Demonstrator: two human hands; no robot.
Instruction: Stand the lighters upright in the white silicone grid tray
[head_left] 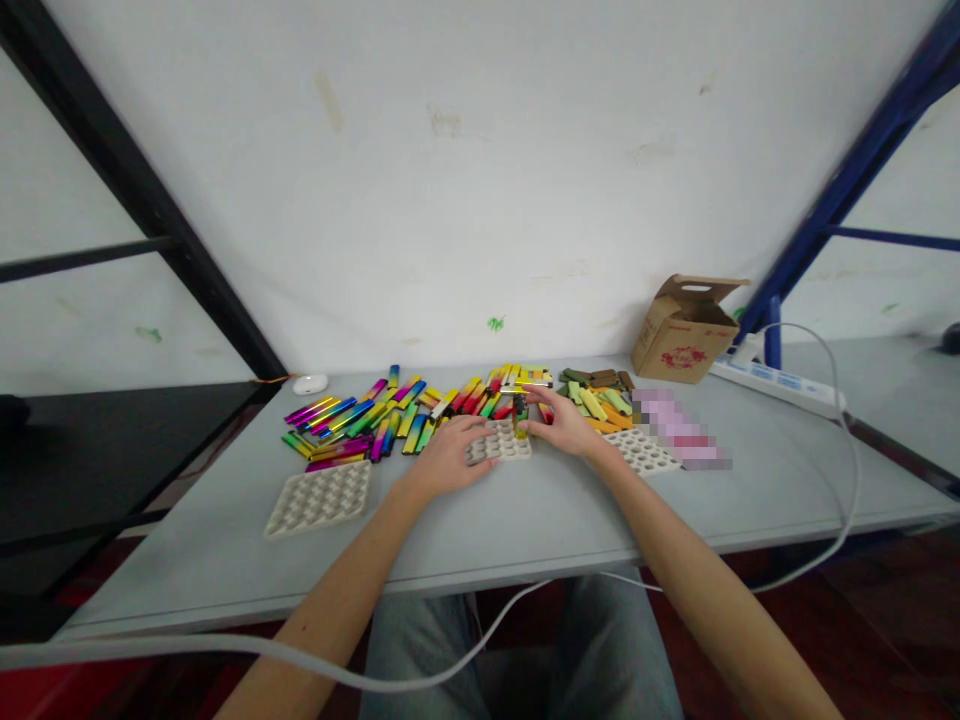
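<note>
My left hand (454, 457) grips the left end of a small white tray (499, 445) with rows of round hollows, fingers along its back and thumb along its front. At the tray's back right, my right hand (559, 420) pinches a small upright piece (519, 418), dark above and yellow-green below, in the shape of a lighter. Whether its foot sits in a hollow I cannot tell. Behind my hands lies a loose spread of flat, shiny lighter-like pieces (412, 425) in purple, blue, green, yellow and red. My fingers partly cover the tray.
A second white tray (319, 497) lies at the left, and a white plate with round holes (643, 452) at the right. Matte green, yellow and orange pieces (596, 402) lie beyond it. A cardboard box (684, 335), a power strip (780, 387) and a white cable (855, 480) are further right.
</note>
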